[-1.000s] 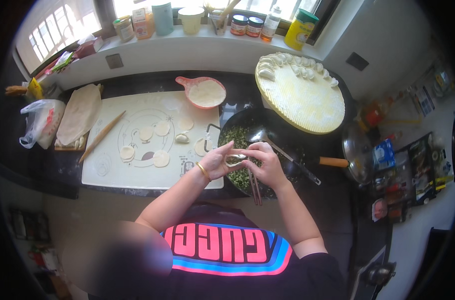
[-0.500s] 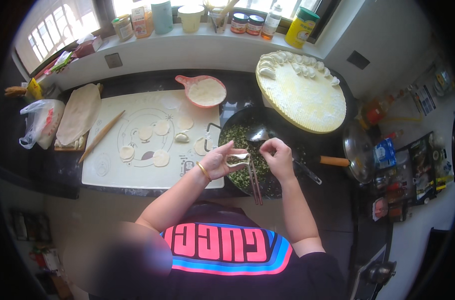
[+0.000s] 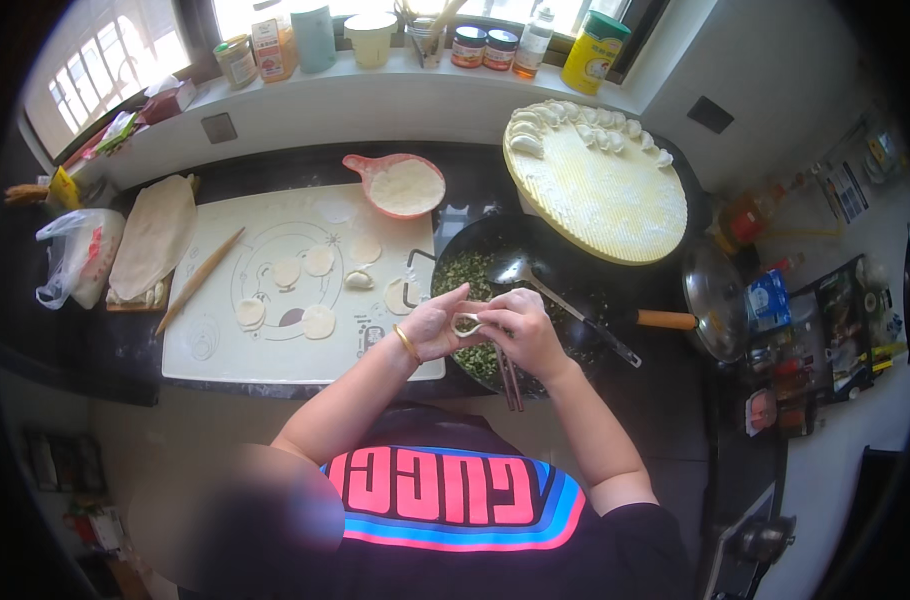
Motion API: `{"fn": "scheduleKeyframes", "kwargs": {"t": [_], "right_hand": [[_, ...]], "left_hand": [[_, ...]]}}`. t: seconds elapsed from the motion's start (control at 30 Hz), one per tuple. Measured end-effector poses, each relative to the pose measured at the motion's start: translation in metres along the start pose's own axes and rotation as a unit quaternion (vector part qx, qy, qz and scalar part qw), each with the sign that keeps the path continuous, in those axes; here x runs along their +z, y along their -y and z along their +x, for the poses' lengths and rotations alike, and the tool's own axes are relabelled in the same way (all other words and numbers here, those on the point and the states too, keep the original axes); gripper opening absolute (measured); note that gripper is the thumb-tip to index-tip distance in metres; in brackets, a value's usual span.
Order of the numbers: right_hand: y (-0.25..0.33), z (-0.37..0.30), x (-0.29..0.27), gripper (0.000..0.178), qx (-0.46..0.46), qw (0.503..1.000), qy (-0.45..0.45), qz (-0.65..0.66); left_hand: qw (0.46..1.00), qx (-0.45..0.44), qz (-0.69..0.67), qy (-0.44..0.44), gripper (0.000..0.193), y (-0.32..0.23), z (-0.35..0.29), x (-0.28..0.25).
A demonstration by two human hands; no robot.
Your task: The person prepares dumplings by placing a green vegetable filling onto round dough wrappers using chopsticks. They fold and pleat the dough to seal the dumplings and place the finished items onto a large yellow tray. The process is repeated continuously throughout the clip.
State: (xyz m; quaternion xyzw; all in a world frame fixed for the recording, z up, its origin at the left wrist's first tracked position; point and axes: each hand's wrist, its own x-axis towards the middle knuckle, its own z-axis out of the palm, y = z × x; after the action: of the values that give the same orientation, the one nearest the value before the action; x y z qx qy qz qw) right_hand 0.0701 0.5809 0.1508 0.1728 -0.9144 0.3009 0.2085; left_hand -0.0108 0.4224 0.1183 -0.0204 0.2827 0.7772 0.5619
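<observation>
Above the near left part of a black wok (image 3: 585,345), my left hand (image 3: 433,328) cups a dumpling (image 3: 466,324), a folded wrapper with green filling showing at its opening. My right hand (image 3: 525,332) pinches the wrapper's edge from the other side, its fingertips close to those of the left. Chopped green filling (image 3: 470,268) lies in the wok below. A metal serving spoon (image 3: 565,305) rests there, its handle over the near right rim. Dark chopsticks (image 3: 510,380) stick out past the near rim, their upper part hidden behind my hands.
Left is a pale dough mat (image 3: 200,350) with several round wrappers (image 3: 318,321), one dumpling (image 3: 358,281) and a rolling pin (image 3: 201,280). Behind are a pink flour bowl (image 3: 405,188) and a round yellow tray (image 3: 600,195) with several dumplings. A lidded pan (image 3: 713,305) stands right.
My right hand has moved left to the wrapper and now pinches its edge, where before it was apart over the wok. The wrapper's opening looks narrower.
</observation>
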Motion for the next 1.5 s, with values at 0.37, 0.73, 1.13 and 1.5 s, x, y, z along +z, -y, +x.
{"fn": "scheduleKeyframes", "kwargs": {"t": [0.37,0.73,1.13,1.5], "right_hand": [[-0.004,0.004,0.007,0.005,0.068,0.995,-0.07,0.008],[-0.013,-0.014,0.004,0.017,0.252,0.916,-0.156,0.27],[-0.006,-0.024,0.0,0.009,0.3,0.898,-0.157,0.28],[0.007,-0.014,-0.015,0.025,0.185,0.948,-0.149,0.21]], "left_hand": [[0.942,0.155,0.296,-0.009,0.042,0.009,0.003,-0.006],[0.918,0.24,0.305,-0.075,0.028,0.011,0.001,-0.002],[0.928,0.229,0.293,-0.032,0.028,0.01,0.001,0.007],[0.923,0.241,0.298,-0.04,0.028,0.007,-0.006,0.017]]}}
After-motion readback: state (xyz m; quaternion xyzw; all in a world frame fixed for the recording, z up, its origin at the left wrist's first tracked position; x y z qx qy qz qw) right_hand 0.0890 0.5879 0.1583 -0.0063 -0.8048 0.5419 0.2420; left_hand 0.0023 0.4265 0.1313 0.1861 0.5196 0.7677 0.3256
